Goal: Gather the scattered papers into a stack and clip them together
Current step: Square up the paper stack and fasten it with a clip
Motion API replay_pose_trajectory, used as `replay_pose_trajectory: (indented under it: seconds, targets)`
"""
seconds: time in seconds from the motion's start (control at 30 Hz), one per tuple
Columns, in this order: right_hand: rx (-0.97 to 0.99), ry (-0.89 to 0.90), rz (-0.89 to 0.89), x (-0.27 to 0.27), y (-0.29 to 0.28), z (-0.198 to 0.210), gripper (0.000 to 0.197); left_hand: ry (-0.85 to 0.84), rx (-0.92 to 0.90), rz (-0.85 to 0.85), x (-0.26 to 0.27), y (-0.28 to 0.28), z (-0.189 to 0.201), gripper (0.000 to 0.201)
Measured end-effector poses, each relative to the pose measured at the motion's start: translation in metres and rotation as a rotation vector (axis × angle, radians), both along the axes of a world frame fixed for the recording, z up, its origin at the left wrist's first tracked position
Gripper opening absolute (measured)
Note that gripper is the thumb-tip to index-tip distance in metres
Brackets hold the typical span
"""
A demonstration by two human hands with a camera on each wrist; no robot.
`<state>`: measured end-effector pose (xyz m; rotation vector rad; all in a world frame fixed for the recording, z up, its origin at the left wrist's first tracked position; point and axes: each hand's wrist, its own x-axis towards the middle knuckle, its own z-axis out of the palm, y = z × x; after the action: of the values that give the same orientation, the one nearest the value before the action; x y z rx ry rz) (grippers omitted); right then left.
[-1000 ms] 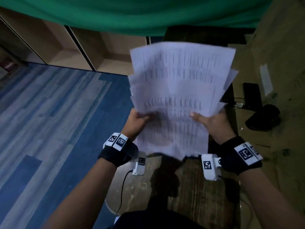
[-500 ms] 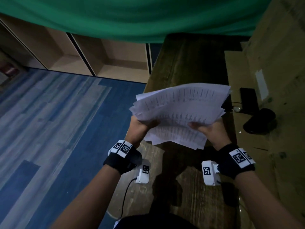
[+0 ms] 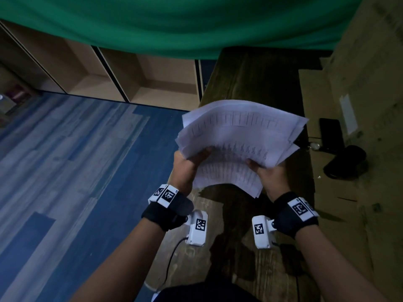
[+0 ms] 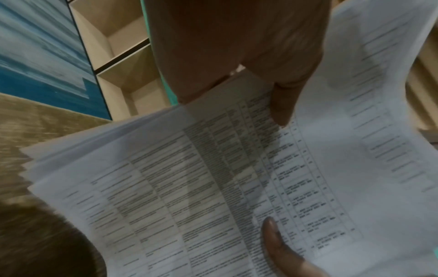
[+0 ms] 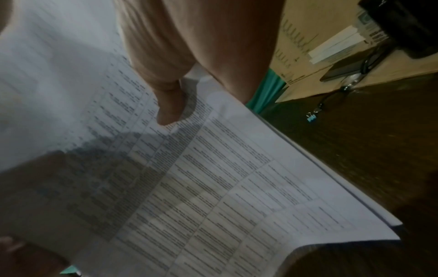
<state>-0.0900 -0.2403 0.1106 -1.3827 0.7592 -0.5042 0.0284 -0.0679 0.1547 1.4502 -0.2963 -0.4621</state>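
A loose, uneven stack of white printed papers (image 3: 237,140) is held in the air above the dark wooden table (image 3: 257,79). My left hand (image 3: 188,164) grips its left edge, thumb on top. My right hand (image 3: 265,173) grips the right side, thumb on the top sheet. The sheets bow upward and their edges are fanned out of line. The left wrist view shows the printed tables on the papers (image 4: 213,178) with my thumb (image 4: 282,105) lying on them. In the right wrist view a small blue binder clip (image 5: 311,117) lies on the table past the papers (image 5: 213,178).
Flat cardboard (image 3: 349,105) covers the table's right side, with a black phone (image 3: 330,134) and a black rounded object (image 3: 346,160) on it. Open wooden shelves (image 3: 130,79) and blue floor (image 3: 65,171) lie left. A green cloth (image 3: 174,22) hangs at the back.
The stack was upright and facing me a second ago. It has been tipped forward and lowered toward the table, and now lies nearly flat and bowed between both hands.
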Motion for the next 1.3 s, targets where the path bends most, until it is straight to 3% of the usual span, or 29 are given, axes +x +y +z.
replay_pose_trajectory:
  seconds: [0.1,0.2,0.33,0.43,0.47,0.53,0.63,0.7,0.77,0.87,0.97,1.1,1.3]
  targets:
    - [-0.077,-0.078,0.025,-0.004,-0.002,0.010,0.043,0.018,0.005,0.071,0.002,0.001,0.003,0.021]
    - [-0.144,-0.039,0.113,-0.012,0.001,0.016,0.038,0.019,0.030,0.080,-0.002,0.006,-0.005,0.021]
    - [-0.157,-0.103,0.109,-0.013,-0.001,0.045,0.038,-0.052,-0.048,0.083,-0.003,0.006,0.007,0.051]
    - [-0.119,-0.210,0.118,-0.008,0.003,0.071,0.017,-0.169,-0.084,0.128,-0.005,-0.007,0.030,0.057]
    - [-0.110,-0.226,0.108,-0.006,0.004,0.074,0.020,-0.185,-0.073,0.167,-0.006,-0.012,0.035,0.065]
    - [-0.103,-0.204,0.062,-0.004,0.006,0.078,0.049,-0.159,-0.038,0.260,-0.008,-0.020,0.039,0.074]
    - [-0.067,-0.157,-0.013,-0.001,0.005,0.082,0.092,-0.119,-0.005,0.329,-0.006,-0.024,0.039,0.068]
    - [-0.066,-0.150,-0.065,0.000,0.003,0.085,0.100,-0.116,0.017,0.336,-0.007,-0.025,0.037,0.061]
    - [-0.076,-0.124,-0.118,0.003,0.006,0.087,0.078,-0.113,0.029,0.352,-0.007,-0.026,0.035,0.047]
    - [-0.088,-0.069,-0.192,0.006,0.010,0.086,0.048,-0.121,0.069,0.354,-0.006,-0.027,0.032,0.048]
    - [-0.171,-0.086,-0.179,0.004,0.014,0.080,0.046,-0.139,0.057,0.336,-0.007,-0.024,0.030,0.042]
    - [-0.266,-0.095,-0.202,0.004,0.013,0.069,0.029,-0.136,0.063,0.324,-0.009,-0.023,0.025,0.031]
    - [-0.238,-0.152,-0.191,-0.002,0.011,0.060,0.046,-0.128,0.042,0.283,-0.009,-0.020,0.023,0.019]
